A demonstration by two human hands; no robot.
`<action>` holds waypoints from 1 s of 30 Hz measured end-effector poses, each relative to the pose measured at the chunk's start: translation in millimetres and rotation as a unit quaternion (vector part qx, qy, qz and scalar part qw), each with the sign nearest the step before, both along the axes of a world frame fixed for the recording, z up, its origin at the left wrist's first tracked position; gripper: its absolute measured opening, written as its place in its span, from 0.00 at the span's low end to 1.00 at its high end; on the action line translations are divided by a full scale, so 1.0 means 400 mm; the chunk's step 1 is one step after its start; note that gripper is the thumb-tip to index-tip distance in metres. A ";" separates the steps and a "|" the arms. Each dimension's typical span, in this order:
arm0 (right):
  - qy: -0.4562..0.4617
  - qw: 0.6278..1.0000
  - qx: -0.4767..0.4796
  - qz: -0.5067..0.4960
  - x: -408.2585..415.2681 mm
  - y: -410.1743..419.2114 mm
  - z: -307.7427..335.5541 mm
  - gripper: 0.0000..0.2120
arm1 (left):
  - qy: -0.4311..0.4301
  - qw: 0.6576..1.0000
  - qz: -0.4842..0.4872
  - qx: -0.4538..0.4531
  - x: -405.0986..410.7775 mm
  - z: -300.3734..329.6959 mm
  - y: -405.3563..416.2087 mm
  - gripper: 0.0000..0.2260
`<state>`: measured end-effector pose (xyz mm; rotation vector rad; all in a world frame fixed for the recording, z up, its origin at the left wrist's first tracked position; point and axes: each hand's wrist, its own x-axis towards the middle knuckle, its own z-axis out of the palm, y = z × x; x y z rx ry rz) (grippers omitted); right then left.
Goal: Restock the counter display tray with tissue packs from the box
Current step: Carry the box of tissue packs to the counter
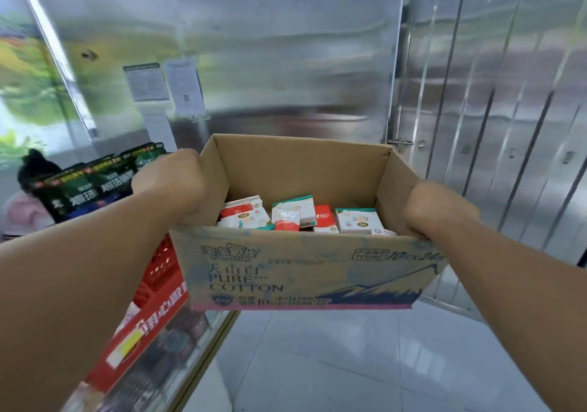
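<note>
An open cardboard box (305,271) printed "PURE COTTON" hangs in the air in front of me. My left hand (173,182) grips its left wall and my right hand (440,209) grips its right wall. Inside lie several small tissue packs (298,216), white with red or teal trim, loosely heaped on the bottom. A red plastic display tray (158,281) with white lettering sits on the counter at the lower left, partly hidden behind my left forearm and the box.
Dark green product packs (95,182) stand upright behind the red tray. A glass-fronted counter edge (203,360) runs along the lower left. A steel wall with paper notices (165,84) and a steel door (495,109) fill the back; pale floor tiles (333,364) lie below.
</note>
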<state>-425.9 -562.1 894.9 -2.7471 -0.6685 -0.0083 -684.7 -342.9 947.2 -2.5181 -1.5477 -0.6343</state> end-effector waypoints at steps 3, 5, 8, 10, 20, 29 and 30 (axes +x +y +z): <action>-0.004 1.000 -0.013 0.005 -0.129 -0.035 0.010 0.05 | -0.021 1.000 0.006 -0.012 -0.139 0.021 -0.045 0.04; -0.014 1.000 -0.019 0.017 -0.205 -0.054 0.016 0.05 | -0.039 0.998 0.015 -0.038 -0.232 0.025 -0.078 0.04; -0.016 0.999 -0.015 0.023 -0.299 -0.080 0.024 0.08 | -0.056 0.996 0.006 -0.070 -0.350 0.042 -0.123 0.10; -0.015 0.999 -0.017 0.026 -0.353 -0.097 0.034 0.09 | -0.066 0.994 0.005 -0.088 -0.418 0.055 -0.148 0.11; -0.062 0.991 -0.037 0.113 -0.563 -0.138 0.090 0.05 | -0.130 0.973 0.084 -0.173 -0.704 0.058 -0.285 0.11; -0.061 0.973 -0.028 0.222 -0.677 -0.121 0.028 0.25 | -0.222 0.890 0.148 -0.370 -0.935 -0.038 -0.428 0.07; -0.059 0.971 -0.032 0.230 -0.689 -0.113 0.011 0.25 | -0.214 0.886 0.150 -0.382 -0.956 -0.058 -0.438 0.07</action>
